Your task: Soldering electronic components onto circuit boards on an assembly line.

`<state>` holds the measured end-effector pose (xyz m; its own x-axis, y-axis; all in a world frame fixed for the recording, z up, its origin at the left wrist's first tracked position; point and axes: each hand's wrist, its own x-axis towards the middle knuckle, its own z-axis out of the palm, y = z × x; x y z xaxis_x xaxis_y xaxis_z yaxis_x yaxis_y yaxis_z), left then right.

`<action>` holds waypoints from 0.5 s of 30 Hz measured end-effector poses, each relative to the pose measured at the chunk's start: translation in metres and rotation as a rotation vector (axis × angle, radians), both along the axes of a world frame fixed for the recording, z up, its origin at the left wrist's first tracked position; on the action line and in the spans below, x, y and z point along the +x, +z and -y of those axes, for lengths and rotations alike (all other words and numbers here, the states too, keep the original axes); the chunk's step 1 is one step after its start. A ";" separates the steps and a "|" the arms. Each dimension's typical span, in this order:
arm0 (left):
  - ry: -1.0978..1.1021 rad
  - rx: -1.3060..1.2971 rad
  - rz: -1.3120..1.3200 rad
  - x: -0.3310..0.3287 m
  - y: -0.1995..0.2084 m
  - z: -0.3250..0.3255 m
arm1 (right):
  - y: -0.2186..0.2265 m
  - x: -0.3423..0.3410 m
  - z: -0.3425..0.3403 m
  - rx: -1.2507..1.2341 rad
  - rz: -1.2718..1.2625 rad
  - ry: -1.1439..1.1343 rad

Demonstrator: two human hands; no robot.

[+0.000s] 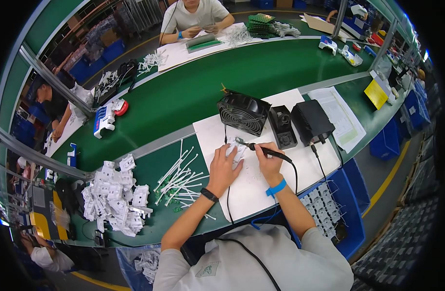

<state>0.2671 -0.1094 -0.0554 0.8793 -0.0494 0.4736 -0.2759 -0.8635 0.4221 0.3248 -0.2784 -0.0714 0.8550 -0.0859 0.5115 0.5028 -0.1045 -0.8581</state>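
Note:
My right hand (269, 162) is closed round the black handle of a soldering iron (258, 148), whose tip end points left over a small white plastic part (239, 151). That part lies on a white board (254, 182), and my left hand (223, 167) grips it with thumb and fingers on its near left side. The tip's exact contact with the part is too small to make out. A black fan (243, 114) stands just beyond my hands. To its right are a black soldering iron stand (282, 127) and a black box-shaped soldering station (312, 121).
White plastic housings (116, 194) are heaped at the left. White cable strips (176, 180) lie between them and the board. A blue bin (353, 220) with white parts sits low right; papers (338, 116) lie at the right. Beyond runs a green conveyor (183, 104); co-workers sit across it.

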 end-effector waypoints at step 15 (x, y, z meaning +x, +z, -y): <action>0.002 -0.040 -0.008 0.000 -0.009 0.000 | -0.001 0.000 -0.006 0.049 -0.106 -0.036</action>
